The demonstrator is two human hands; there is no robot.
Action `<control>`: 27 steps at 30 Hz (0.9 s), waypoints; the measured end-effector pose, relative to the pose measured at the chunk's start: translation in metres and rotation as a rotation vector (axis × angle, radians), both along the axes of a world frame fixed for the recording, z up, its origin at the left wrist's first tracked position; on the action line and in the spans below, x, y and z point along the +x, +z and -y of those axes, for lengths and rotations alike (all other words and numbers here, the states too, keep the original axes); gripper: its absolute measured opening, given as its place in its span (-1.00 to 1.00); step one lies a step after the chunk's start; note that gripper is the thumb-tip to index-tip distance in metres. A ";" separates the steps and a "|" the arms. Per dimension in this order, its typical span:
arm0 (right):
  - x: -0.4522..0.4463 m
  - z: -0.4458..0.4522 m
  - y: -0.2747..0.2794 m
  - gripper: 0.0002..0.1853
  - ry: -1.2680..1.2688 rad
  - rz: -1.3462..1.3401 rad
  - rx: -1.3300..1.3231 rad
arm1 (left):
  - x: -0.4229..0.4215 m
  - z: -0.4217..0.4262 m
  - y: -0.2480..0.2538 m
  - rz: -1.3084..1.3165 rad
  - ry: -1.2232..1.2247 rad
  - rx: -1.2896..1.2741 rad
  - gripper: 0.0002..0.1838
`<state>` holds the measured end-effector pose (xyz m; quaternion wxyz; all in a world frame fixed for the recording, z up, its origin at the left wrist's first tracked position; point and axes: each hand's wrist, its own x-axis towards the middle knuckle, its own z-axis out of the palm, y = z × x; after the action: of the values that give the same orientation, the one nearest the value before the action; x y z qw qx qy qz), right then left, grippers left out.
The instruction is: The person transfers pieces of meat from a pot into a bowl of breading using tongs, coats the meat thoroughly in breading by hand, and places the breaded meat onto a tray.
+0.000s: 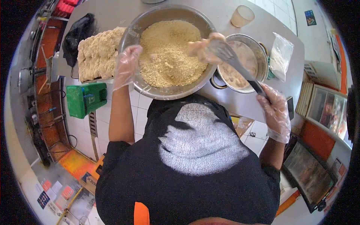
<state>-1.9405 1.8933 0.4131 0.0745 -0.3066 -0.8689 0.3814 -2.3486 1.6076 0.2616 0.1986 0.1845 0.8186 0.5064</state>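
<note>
A large metal bowl (172, 94) of pale yellow breading flour (168, 56) stands in front of me. My left hand (128, 63), in a clear plastic glove, grips the bowl's left rim. Also gloved, my right hand (275, 108) is closed round the handle of black slotted tongs (242, 67). At the tongs' tip, a pale, wet-looking piece of food (206, 49), probably raw meat, hangs above the bowl's right edge. Right of the bowl is a metal pot (262, 71) with pieces in a milky liquid. The underside of the tongs is hidden.
Left of the bowl, coated pieces (98, 54) lie heaped on a tray beside a black plastic bag (77, 39). A translucent cup (242, 16) and a bag of white powder (281, 56) are on the metal table (228, 101). A green bin (86, 99) stands lower left.
</note>
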 end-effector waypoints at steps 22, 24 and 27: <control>-0.136 -0.032 -0.048 -0.34 0.167 0.084 0.041 | -0.061 -0.023 -0.042 0.218 0.005 -0.014 -0.29; -0.215 -0.015 -0.042 -0.40 0.230 0.161 -0.189 | -0.067 -0.039 -0.031 0.160 -0.083 -0.223 -0.19; -0.287 -0.044 -0.167 -0.39 0.268 0.315 0.166 | -0.067 -0.072 -0.001 0.241 -0.149 -0.375 -0.12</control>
<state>-2.2279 1.9370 0.2460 -0.0882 -0.2369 -0.9313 0.2623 -2.4161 1.6800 0.2608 0.3627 0.1426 0.8527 0.3479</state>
